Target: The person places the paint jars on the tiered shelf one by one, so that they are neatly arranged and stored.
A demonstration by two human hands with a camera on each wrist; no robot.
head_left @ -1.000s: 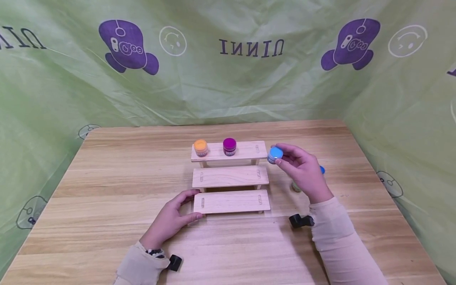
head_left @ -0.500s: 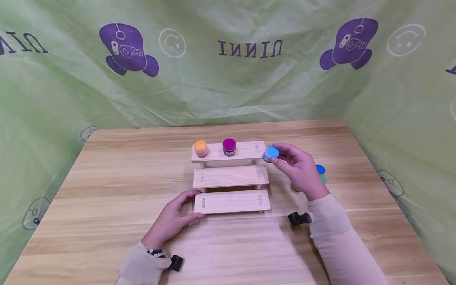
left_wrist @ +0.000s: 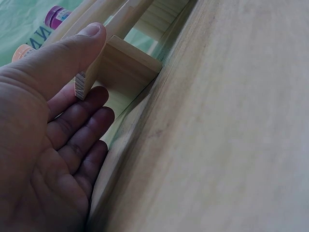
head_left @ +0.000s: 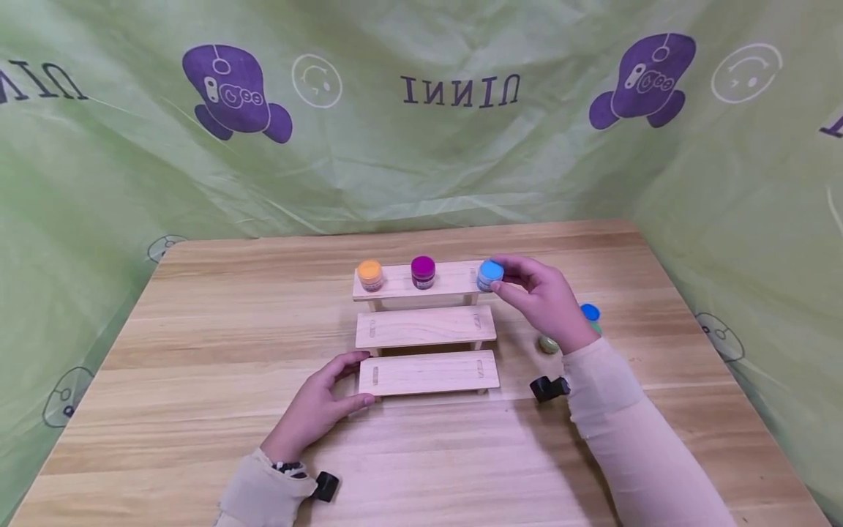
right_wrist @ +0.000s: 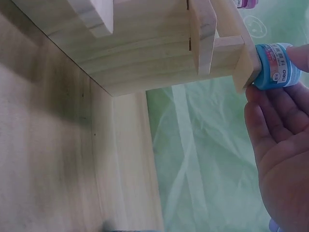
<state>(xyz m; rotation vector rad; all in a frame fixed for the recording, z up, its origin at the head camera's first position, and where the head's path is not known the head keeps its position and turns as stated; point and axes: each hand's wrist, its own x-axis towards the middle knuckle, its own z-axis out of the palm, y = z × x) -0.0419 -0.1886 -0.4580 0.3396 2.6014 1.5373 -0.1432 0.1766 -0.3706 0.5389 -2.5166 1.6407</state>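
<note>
A three-step wooden display stand [head_left: 428, 372] stands on the table. My right hand [head_left: 543, 304] pinches a small light-blue paint jar [head_left: 490, 275] between thumb and fingers at the right end of the top step. In the right wrist view the jar [right_wrist: 274, 66] meets that step's end, its label facing the camera. An orange-lidded jar [head_left: 370, 275] and a purple one [head_left: 424, 273] sit upright farther left on this step. My left hand [head_left: 319, 406] holds the bottom step's left end, thumb at the front corner and index finger at the back; the other fingers are loosely curled.
Right of the stand, partly behind my right forearm, are a blue-lidded jar [head_left: 590, 312], a green piece of another [head_left: 596, 328] and a pale green jar [head_left: 548, 344]. A green printed curtain [head_left: 421, 161] encloses the table's back and sides.
My right hand has carried the light-blue jar left, from beside the stand onto the right end of the top step. The left hand has stayed at the bottom step.
</note>
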